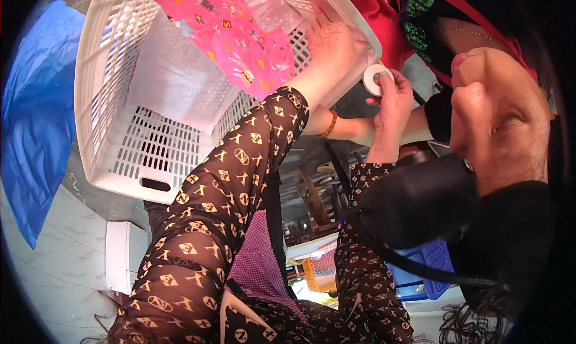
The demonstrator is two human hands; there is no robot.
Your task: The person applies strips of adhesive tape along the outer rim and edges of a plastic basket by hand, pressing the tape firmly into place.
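Observation:
A white slotted plastic basket fills the upper left, tilted in view. Inside lie a white cloth or sheet and a bright pink printed plastic sheet or bag. My left hand reaches over the basket and lies against the inside of its right wall, fingers stretched out. Just outside that wall, my right hand pinches a white roll of tape between thumb and fingers. Both my sleeves are dark with a pale print.
Another person leans in from the right, wearing a black head-mounted device. That person's arm with a beaded bracelet reaches behind my hands toward the basket. A blue plastic sheet hangs at left. A blue crate stands lower right.

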